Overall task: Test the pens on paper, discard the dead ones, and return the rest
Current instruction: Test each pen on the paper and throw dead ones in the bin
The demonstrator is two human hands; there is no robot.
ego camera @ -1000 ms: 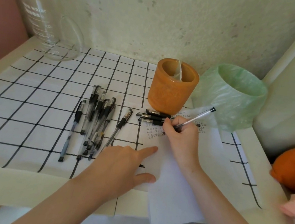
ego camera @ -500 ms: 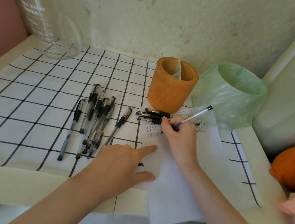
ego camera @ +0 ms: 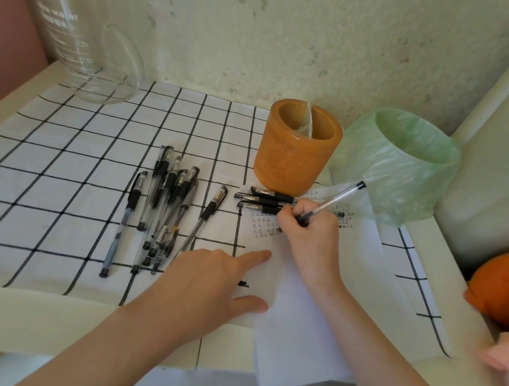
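Here, my right hand (ego camera: 308,241) grips a pen (ego camera: 330,202), its tip on the paper (ego camera: 312,312). My left hand (ego camera: 203,286) lies open, flat on the paper's edge, loose pens (ego camera: 165,207) just beyond it.

home desk, checked cloth (ego camera: 60,143), pen holder (ego camera: 296,153)

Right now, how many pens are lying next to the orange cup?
3 pens lie stacked side by side at the orange cup's base, their ends hidden behind the right hand; more could be hidden.
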